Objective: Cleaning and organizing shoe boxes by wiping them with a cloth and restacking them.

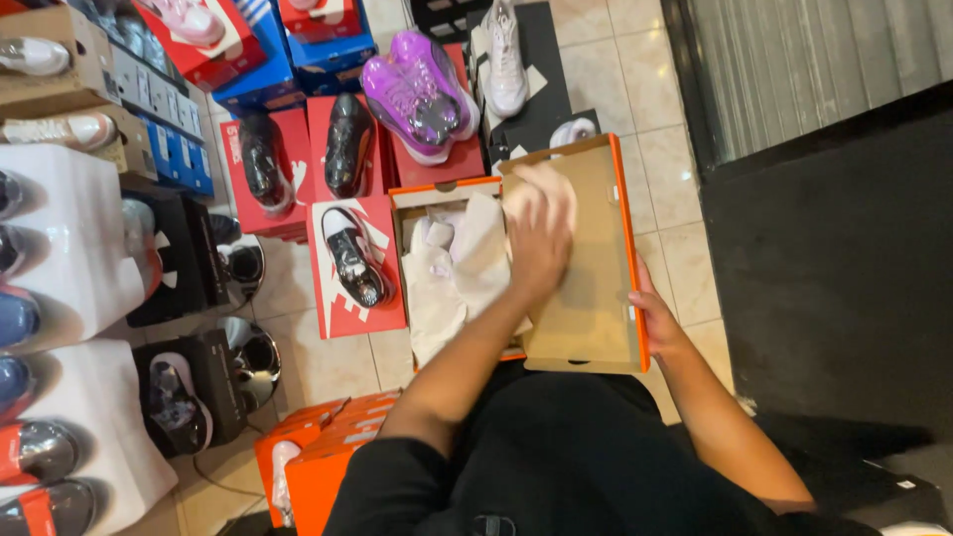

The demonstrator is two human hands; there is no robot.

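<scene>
An open orange shoe box (pixel 452 189) sits in front of the person, its lid (pixel 586 288) swung out to the right with the plain brown inside facing up. The left hand (pixel 541 233) reaches across the box and hovers over the seam where box meets lid; it is blurred, and the fingers seem loosely curled downward, but I cannot tell whether they pinch anything. Just left of that hand, inside the box, white tissue paper (pixel 462 273) lies bunched and spills over the near edge of the box. The right hand (pixel 650 318) grips the lid's orange right rim near its near corner, fingers pressed together and wrapped under the edge, thumb on top.

Left of the box, touching it, stands a red box (pixel 333 303) with a black-and-white shoe (pixel 354 256) on top. Beyond the box a purple shoe (pixel 419 94) rests on another red box, and a white shoe (pixel 504 60) stands farther back. Two glossy black shoes (pixel 347 144) sit on red boxes left of the purple one. Near the person, below-left of the box, lie two more orange boxes (pixel 328 442). Far left of the box, white stands (pixel 74 243) carry more shoes. All rests on a tile floor (pixel 675 248).
</scene>
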